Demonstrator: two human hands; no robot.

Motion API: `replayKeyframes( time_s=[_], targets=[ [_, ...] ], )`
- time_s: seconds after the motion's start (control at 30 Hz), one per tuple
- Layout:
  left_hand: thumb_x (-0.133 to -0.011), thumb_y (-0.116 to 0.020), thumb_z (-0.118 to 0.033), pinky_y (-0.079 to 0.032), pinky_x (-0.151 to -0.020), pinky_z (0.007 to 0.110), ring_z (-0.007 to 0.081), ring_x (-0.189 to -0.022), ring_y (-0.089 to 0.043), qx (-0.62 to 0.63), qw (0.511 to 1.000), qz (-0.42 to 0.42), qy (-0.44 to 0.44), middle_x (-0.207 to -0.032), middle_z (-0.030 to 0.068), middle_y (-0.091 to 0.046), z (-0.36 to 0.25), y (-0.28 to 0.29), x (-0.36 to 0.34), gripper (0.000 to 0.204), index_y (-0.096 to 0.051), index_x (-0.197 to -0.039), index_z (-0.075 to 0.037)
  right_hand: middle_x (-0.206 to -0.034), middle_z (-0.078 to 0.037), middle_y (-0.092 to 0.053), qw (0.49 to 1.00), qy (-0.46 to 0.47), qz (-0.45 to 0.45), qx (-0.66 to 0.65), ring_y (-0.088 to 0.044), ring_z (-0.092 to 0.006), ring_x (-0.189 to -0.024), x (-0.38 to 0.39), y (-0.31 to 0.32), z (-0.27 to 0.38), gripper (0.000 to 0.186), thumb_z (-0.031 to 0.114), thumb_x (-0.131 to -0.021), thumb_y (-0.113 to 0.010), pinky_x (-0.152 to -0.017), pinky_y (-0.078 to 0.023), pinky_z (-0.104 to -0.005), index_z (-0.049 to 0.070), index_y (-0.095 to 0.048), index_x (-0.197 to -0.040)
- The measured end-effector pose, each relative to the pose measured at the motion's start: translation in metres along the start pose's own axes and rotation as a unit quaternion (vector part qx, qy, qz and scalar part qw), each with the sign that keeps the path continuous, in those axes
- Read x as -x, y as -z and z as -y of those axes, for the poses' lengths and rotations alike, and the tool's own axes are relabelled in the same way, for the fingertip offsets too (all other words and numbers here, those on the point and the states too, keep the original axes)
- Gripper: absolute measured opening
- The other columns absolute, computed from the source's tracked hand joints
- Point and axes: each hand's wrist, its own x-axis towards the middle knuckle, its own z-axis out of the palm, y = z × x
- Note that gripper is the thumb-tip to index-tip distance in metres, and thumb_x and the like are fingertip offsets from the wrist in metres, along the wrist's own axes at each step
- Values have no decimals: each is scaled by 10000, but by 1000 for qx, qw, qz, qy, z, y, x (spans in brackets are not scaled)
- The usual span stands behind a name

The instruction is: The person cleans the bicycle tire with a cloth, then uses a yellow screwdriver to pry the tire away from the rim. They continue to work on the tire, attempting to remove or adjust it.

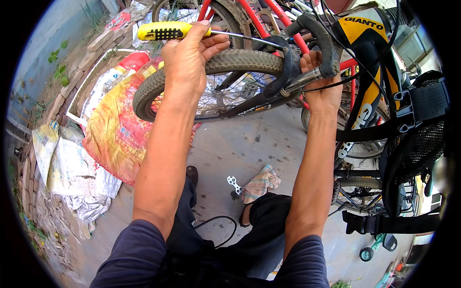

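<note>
By the bike's front wheel (242, 61), your left hand (185, 57) clamps its fingers around the yellow screwdriver (165, 31), its shaft pointing at the fork (300, 82); your right hand (324, 98) curls behind that fork, though I cannot tell whether its fingers close; the screwdriver work looks underway, unfinished, the wheel seated; dark lettering marks the frame's yellow patch (360, 31).

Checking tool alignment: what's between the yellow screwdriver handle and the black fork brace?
Head view: the metal shaft, with fingers of the left grip alongside; tip contact unclear.
</note>
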Motion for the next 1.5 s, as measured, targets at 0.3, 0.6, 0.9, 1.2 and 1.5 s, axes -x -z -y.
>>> replayKeyframes(
  time_s=[0.3,0.6,0.9,1.2,1.5],
  targets=[
    [-900,-627,-140,-593,-776,390,266,-845,-679,11,999,-14,34,-923,172,-658,6,8,1,236,-591,-1000,71,-1166,-248,-604,998,-12,52,-41,-600,-349,-1104,-8,5,-5,397,226,-933,-522,-1018,-476,-459,-107,-570,-1143],
    [-891,-620,-97,-616,-685,360,237,-732,-688,38,999,-8,24,-874,163,-651,3,5,1,185,-571,-969,63,-1191,-259,-588,998,7,51,-24,-592,-352,-1124,-10,2,-8,386,216,-940,-529,-1028,-471,-464,-110,-563,-1144],
    [-891,-621,-99,-617,-683,364,240,-728,-686,36,999,-6,21,-876,165,-649,3,6,1,175,-569,-963,52,-1186,-254,-595,998,9,56,-12,-596,-348,-1119,-10,1,-9,387,227,-949,-528,-1026,-474,-460,-106,-566,-1143],
    [-884,-624,-98,-614,-688,362,235,-731,-683,47,999,-5,22,-874,163,-647,4,6,2,183,-566,-971,52,-1186,-247,-599,999,13,46,-8,-597,-338,-1121,-12,2,-9,372,222,-952,-522,-1032,-471,-454,-98,-576,-1134],
    [-882,-619,-92,-615,-688,360,235,-730,-684,59,998,1,19,-879,166,-645,3,7,2,181,-565,-979,50,-1169,-232,-607,999,13,39,-8,-597,-322,-1118,-12,2,-9,349,203,-942,-537,-1034,-469,-449,-94,-581,-1121]
  ],
)
